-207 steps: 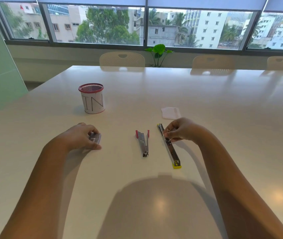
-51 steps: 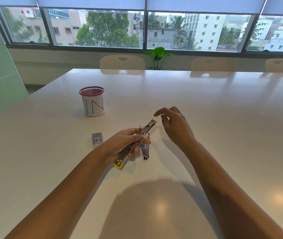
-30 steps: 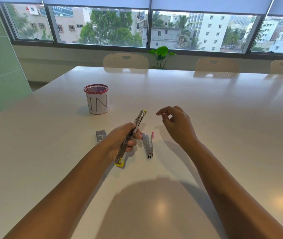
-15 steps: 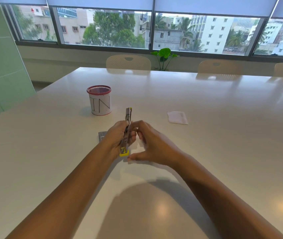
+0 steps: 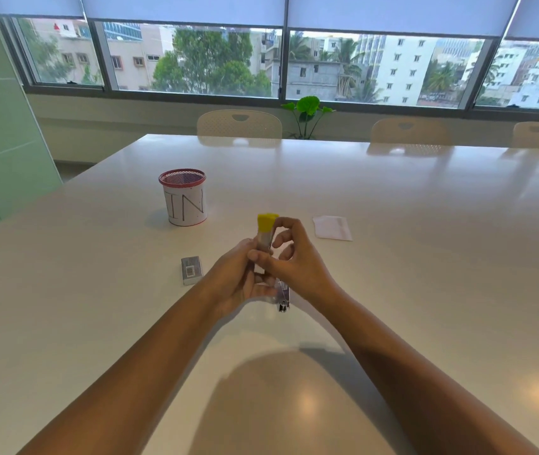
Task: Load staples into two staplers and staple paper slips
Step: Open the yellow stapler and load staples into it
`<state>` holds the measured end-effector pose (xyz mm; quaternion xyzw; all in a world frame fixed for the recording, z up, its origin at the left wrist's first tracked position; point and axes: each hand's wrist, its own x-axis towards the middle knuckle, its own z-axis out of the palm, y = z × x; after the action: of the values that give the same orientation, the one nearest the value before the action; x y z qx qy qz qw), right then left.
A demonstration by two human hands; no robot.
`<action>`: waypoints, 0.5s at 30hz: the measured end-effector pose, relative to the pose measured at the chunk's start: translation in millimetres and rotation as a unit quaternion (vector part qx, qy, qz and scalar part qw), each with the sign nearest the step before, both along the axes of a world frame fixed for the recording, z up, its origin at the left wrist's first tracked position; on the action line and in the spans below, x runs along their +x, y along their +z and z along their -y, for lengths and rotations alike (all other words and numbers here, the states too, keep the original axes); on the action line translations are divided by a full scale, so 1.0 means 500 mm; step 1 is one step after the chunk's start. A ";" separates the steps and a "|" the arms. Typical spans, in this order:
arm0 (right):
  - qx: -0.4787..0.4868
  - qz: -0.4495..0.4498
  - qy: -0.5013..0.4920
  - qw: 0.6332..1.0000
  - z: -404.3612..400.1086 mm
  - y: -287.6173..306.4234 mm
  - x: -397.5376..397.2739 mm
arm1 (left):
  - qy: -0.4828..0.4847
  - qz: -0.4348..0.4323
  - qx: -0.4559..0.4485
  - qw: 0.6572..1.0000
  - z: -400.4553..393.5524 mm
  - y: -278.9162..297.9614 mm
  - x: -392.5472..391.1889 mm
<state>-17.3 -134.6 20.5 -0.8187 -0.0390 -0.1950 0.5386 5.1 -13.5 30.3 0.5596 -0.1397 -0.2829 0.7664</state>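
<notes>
Left hand [image 5: 235, 277] grips yellow stapler [image 5: 265, 239] upright above counter [image 5: 425, 257]; right hand [image 5: 294, 261] fingers pinch its side. Second stapler [image 5: 282, 295] lies beneath hands. Risk: blurred, moving stapler slips, or drops onto the one below.

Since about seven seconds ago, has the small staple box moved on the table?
Cannot tell for sure. The staple box lies flat on the table, near and right of the red-rimmed cup, roughly where the left hand held it earlier; the camera moved.

The stapler [image 5: 264, 231] is silver with a yellow tip. The cup [image 5: 184, 200] is white with a red mesh rim and black letters. The counter [image 5: 425, 257] is glossy white.
</notes>
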 end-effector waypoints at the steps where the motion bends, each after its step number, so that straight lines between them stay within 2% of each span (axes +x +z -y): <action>1: 0.020 -0.009 -0.013 1.000 0.001 0.000 0.003 | -0.006 -0.005 -0.011 1.000 0.001 -0.001 0.002; 4: 0.114 -0.057 -0.032 0.991 0.006 0.006 0.007 | -0.037 0.006 -0.031 0.999 0.002 -0.004 0.005; 6: 0.168 -0.098 0.001 0.981 0.011 0.015 0.002 | -0.059 0.019 -0.038 0.997 0.006 -0.008 0.003; 9: 0.184 -0.115 0.041 0.975 0.017 0.023 -0.003 | -0.088 0.004 -0.064 0.994 0.009 -0.012 0.000; 12: 0.176 -0.108 0.024 0.978 0.022 0.023 -0.001 | -0.075 0.008 -0.051 0.996 0.010 -0.010 -0.005; 14: 0.179 -0.103 0.016 0.978 0.024 0.023 -0.001 | -0.007 0.102 0.034 0.994 0.017 -0.012 -0.008; 15: 0.181 -0.100 0.010 0.978 0.027 0.024 -0.001 | 0.052 0.188 0.102 0.975 0.019 -0.019 -0.006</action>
<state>-18.0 -148.0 32.5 -0.7228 0.0430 -0.1102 0.6808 2.2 -22.9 20.9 0.6845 -0.2227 -0.1452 0.6788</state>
